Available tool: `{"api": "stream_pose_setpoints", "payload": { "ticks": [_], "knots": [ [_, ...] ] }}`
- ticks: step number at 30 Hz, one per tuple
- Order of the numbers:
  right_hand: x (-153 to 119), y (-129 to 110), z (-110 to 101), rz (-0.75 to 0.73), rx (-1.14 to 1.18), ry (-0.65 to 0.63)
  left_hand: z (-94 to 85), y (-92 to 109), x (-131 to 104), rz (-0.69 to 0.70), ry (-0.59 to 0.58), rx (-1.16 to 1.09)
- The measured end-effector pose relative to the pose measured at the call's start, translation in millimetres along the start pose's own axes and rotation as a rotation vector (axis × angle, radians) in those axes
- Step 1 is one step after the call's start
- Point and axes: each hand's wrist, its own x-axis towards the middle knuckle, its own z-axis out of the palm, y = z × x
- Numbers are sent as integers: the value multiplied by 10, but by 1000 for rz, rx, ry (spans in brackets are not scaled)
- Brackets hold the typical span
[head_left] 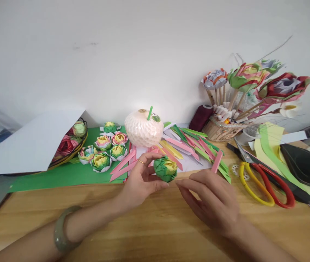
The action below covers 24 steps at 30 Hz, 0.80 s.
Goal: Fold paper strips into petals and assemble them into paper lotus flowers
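Note:
My left hand (140, 182) holds a small paper flower (165, 168) between thumb and fingers, just above the table. Its folded petals are green outside and yellow in the middle. Close by on the right is my right hand (212, 198), its fingers bent and their tips near the flower but apart from it. A pink paper strip (217, 161) sticks up behind the knuckles and seems gripped by this hand; its lower end is hidden. Behind the hands lie folded pink paper strips (123, 165) and green paper strips (222, 169), among yellow and white ones.
Several finished paper flowers (101, 161) sit on green paper (62, 180) at left. A white textured pot (144, 129) stands at the back. Scissors (264, 185) lie at right beside a black phone-like object (304, 167). Flowers on sticks fill a wooden basket (222, 130) near a thread spool (201, 118).

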Motion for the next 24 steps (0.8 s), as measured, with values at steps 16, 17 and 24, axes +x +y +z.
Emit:
{"api": "stream_pose_setpoints", "payload": {
  "ticks": [16, 17, 24],
  "knots": [
    [150, -71, -4, 420, 429, -49, -13, 36, -123, 240, -15, 457],
    [151, -74, -7, 434, 433, -58, -12, 39, -126, 276, -17, 497],
    [136, -98, -11, 434, 436, -90, -10, 58, -134, 439, 9, 653]
  ]
}}
